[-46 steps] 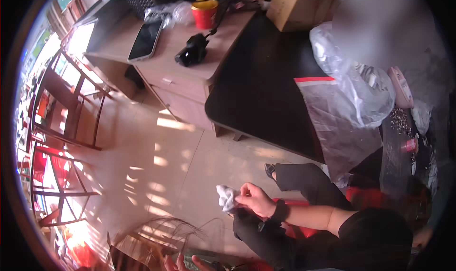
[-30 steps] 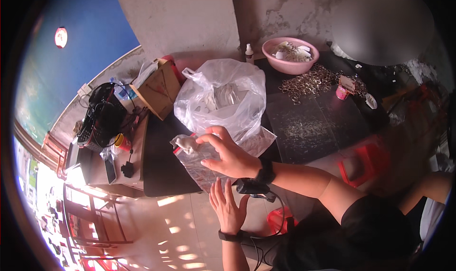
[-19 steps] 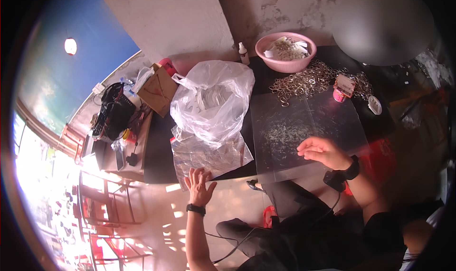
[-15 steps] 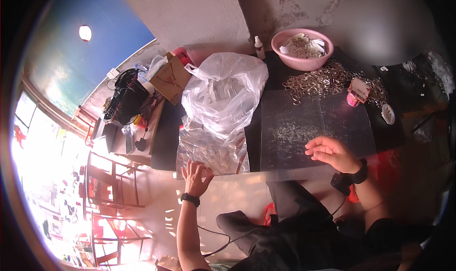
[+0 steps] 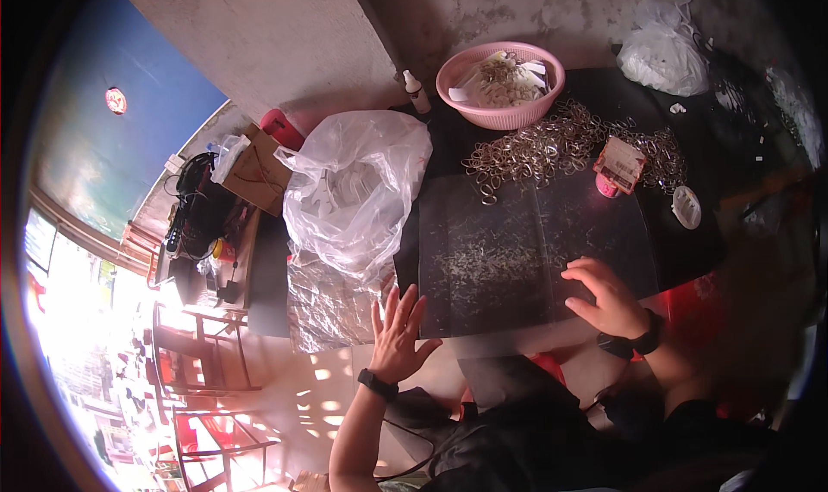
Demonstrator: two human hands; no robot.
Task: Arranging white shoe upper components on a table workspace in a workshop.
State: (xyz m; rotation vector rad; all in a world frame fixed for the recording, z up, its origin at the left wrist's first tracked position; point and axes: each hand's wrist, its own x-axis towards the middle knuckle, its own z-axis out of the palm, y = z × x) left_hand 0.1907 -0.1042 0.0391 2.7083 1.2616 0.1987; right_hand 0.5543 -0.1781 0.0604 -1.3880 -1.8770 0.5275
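Note:
At the table's front edge my left hand (image 5: 398, 338) is open with its fingers spread, beside a crinkled clear plastic sheet (image 5: 323, 307). My right hand (image 5: 611, 304) hovers over the right front of a dark mat (image 5: 483, 307). Its fingers are bent but apart from the thumb, and nothing shows between them. Small pale bits (image 5: 487, 261) lie scattered over the middle of the mat. Behind them spreads a heap of shiny metal rings or clasps (image 5: 552, 147). A small pink tub (image 5: 606, 186) stands at the heap's edge with a printed card (image 5: 620, 162) on top.
Left of the mat sits a large clear bag (image 5: 345, 225) holding white pieces. A pink basket (image 5: 500, 117) with metal parts and white slips stands behind the heap. Farther out are a white bottle (image 5: 417, 93), an oval white dish (image 5: 686, 207), a tied plastic bag (image 5: 662, 59) and a cardboard box (image 5: 259, 173).
My left hand has moved right, from the plastic sheet toward the mat, and its fingers have spread. My right hand stays over the mat's right front. The whole view has shifted and turned a little.

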